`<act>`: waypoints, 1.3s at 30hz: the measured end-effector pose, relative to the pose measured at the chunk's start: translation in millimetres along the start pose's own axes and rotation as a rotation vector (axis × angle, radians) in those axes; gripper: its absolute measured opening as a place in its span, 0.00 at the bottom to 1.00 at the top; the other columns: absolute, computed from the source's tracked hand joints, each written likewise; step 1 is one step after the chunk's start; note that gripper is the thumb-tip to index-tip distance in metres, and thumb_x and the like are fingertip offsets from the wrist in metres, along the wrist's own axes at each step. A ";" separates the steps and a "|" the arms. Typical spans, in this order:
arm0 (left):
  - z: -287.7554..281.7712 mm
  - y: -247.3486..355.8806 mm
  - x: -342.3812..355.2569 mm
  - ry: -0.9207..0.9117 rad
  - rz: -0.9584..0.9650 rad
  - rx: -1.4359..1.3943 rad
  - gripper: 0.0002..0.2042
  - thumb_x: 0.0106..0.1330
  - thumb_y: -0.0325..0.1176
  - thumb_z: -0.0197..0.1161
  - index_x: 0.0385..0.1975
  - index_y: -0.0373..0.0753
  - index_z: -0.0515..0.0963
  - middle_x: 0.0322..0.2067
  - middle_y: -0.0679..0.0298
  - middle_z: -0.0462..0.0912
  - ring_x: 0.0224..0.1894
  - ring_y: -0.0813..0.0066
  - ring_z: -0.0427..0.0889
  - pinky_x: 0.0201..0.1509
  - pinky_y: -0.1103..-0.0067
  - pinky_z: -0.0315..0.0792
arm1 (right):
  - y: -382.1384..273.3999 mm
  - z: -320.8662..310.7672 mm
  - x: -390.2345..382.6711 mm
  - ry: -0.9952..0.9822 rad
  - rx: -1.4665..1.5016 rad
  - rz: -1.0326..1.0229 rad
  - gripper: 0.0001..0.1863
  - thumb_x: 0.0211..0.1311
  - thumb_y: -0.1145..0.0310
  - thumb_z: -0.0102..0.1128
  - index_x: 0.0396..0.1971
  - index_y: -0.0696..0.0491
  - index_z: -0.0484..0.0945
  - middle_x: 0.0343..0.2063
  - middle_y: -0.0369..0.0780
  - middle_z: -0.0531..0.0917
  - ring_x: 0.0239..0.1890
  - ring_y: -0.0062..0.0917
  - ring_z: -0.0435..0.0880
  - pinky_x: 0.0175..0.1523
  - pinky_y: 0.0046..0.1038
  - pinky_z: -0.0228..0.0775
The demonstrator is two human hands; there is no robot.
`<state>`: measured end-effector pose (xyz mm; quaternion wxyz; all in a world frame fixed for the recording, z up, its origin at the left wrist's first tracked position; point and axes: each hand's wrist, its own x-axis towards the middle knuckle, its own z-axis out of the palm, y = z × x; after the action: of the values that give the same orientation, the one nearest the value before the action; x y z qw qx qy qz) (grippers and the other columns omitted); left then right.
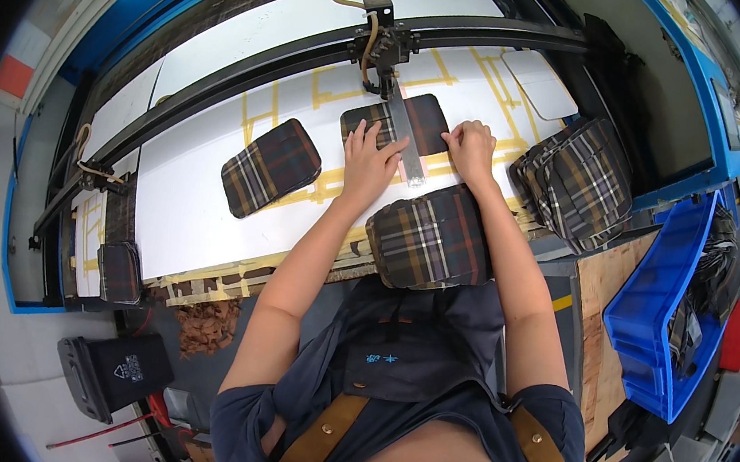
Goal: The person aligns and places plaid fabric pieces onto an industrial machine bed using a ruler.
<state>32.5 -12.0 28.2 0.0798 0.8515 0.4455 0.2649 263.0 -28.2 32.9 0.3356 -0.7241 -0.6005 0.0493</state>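
Observation:
A plaid fabric piece lies on the white machine bed, under a metal ruler-like bar hanging from the black cutter head. My left hand lies flat with fingers spread on the piece's left part. My right hand presses with bent fingers on its right edge. A second plaid piece rests to the left on yellow tape marks. A stack of plaid pieces sits at the bed's near edge between my forearms.
Another pile of plaid pieces lies at the right of the bed. A blue plastic bin stands on a wooden board at right. The black gantry rail crosses the bed. A dark pouch and a black bin sit lower left.

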 end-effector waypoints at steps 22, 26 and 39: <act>-16.5 12.8 -28.9 0.006 0.128 -0.019 0.19 0.62 0.24 0.55 0.54 0.38 0.78 0.58 0.53 0.75 0.66 0.55 0.69 0.70 0.55 0.60 | -10.0 4.4 -8.8 0.021 -0.318 -0.303 0.25 0.55 0.73 0.61 0.56 0.48 0.80 0.56 0.41 0.74 0.59 0.35 0.70 0.62 0.40 0.59; -18.6 13.2 -31.8 0.006 0.115 -0.028 0.19 0.62 0.24 0.54 0.53 0.36 0.78 0.57 0.52 0.75 0.65 0.55 0.69 0.70 0.57 0.61 | -12.2 4.5 -10.0 0.033 -0.310 -0.310 0.25 0.55 0.72 0.60 0.57 0.51 0.79 0.56 0.42 0.74 0.59 0.36 0.70 0.63 0.41 0.59; -20.4 13.4 -30.8 0.038 0.123 -0.007 0.19 0.58 0.20 0.56 0.51 0.37 0.79 0.55 0.52 0.76 0.63 0.53 0.72 0.67 0.59 0.66 | -25.8 2.7 -0.2 -0.066 0.053 -0.235 0.11 0.50 0.77 0.63 0.37 0.60 0.82 0.37 0.51 0.81 0.43 0.44 0.80 0.50 0.39 0.72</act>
<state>17.3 -46.7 38.8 0.0577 0.8717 0.3929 0.2870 240.1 -25.8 44.8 0.3383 -0.6376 -0.6903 0.0492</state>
